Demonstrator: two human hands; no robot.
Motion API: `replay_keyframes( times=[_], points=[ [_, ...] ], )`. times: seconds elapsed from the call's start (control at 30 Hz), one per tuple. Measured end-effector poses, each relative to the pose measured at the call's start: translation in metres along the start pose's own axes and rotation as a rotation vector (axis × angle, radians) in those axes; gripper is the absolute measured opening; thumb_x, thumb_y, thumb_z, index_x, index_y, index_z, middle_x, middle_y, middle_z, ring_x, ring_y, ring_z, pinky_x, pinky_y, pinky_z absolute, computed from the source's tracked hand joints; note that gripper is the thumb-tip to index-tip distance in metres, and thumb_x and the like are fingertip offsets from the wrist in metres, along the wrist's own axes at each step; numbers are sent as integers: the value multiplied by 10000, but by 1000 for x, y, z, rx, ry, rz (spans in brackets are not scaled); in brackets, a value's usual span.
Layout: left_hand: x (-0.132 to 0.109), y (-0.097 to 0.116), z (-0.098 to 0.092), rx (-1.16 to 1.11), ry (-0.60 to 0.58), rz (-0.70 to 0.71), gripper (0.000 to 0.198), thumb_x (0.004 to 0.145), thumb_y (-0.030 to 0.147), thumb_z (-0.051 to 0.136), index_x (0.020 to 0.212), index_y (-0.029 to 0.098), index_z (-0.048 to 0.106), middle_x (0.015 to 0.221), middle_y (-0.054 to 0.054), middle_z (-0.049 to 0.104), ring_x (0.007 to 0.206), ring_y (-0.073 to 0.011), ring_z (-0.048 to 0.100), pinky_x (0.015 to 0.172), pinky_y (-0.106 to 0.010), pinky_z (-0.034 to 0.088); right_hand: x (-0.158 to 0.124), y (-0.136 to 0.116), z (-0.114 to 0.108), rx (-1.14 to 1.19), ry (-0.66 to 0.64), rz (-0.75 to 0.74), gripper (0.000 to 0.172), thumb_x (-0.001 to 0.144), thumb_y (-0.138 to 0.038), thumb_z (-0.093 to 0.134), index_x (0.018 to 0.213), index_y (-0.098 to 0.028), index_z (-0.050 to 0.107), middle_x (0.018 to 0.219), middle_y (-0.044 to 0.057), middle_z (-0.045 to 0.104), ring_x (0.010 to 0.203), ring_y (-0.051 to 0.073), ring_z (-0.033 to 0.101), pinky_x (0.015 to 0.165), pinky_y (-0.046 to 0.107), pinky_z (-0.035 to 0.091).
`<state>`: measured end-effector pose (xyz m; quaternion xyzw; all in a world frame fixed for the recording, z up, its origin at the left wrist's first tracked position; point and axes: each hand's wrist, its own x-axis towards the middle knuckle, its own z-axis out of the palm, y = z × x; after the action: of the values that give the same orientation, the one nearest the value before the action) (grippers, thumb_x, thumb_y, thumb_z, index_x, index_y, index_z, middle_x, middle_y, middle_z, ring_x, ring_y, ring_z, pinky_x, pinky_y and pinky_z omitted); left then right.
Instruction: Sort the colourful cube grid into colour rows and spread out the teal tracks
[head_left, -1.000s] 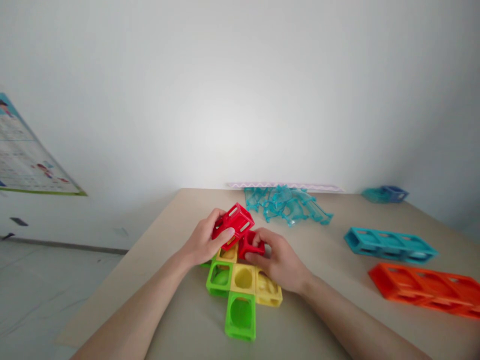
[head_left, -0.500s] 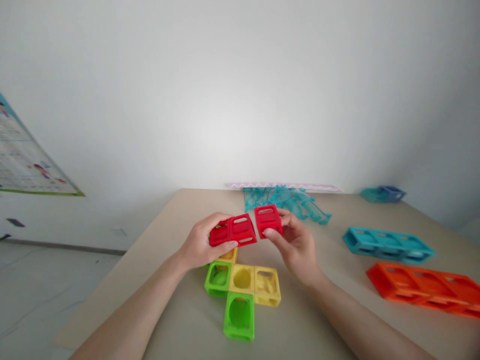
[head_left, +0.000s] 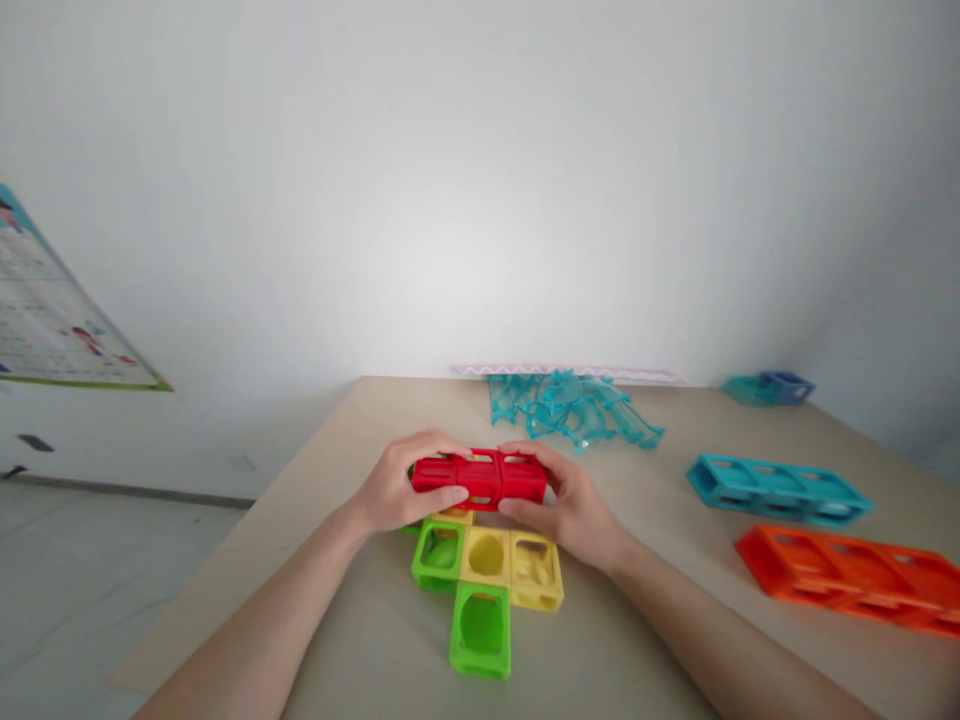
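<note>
A row of three red hollow toy blocks is held level between my two hands, its blocks end to end with no visible gap. My left hand grips the left end, thumb along the near side and fingers over the top. On the right end my right hand is closed, thumb in front and fingers on the far edge. Just below and nearer me, green blocks and yellow blocks lie joined on the table. The red row and my left hand hide part of that cluster.
A teal block row and an orange block row lie on the table at right. Clear teal pieces are heaped against the wall. In the far right corner sits a dark blue block.
The single red block in my right hand has moved left and down against the two red blocks in my left hand, closing the gap. The row now lies lower and more level.
</note>
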<state>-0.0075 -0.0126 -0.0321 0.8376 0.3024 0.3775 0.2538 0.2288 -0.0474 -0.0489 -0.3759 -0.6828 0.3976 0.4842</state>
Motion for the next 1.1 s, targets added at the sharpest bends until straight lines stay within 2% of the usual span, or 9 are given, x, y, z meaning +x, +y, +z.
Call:
replay_keyframes(
  times=[0.13,0.43,0.8,0.9,0.97,1.1],
  points=[
    [1,-6,1,-44,7,32,323,751,308,704,1040,171,659,970,-85,655,890,-208,624,825,-337,487,-1,1,0,-70,-22,0,410,737,-218,717,1113,-209,553,1046,39,640,943,191,609,876,355,474],
    [0,-9,1,-99,27,-1,320,736,329,724,1007,165,679,918,-75,657,810,-186,628,750,-307,497,-2,-1,-1,-88,-31,14,423,720,-228,732,1102,-207,552,1045,35,638,939,190,608,863,345,476],
    [-1,-6,2,-87,16,-37,327,740,336,724,1019,172,685,894,-60,655,786,-174,616,734,-289,486,-3,1,-1,-150,-36,-25,425,722,-223,727,1105,-217,542,1039,34,642,928,185,611,852,341,487],
    [0,-5,2,-64,1,-44,370,736,361,722,1055,179,675,918,-65,665,796,-182,625,749,-299,499,-3,0,-2,-190,-23,-35,432,719,-222,720,1111,-218,537,1035,36,642,922,190,615,853,349,486],
    [0,-4,2,-51,4,-64,439,721,367,735,1117,197,652,1014,-74,674,879,-201,636,812,-313,503,-3,-2,-2,-235,-2,-62,440,718,-234,727,1116,-220,541,1047,45,637,942,203,611,873,368,476],
    [1,-1,2,-63,21,-109,623,674,357,780,1247,234,571,1151,-66,653,996,-213,631,900,-304,490,-2,-6,-3,-336,19,-185,312,771,-287,702,1057,-224,593,1069,67,610,992,224,588,881,369,463]
  ],
)
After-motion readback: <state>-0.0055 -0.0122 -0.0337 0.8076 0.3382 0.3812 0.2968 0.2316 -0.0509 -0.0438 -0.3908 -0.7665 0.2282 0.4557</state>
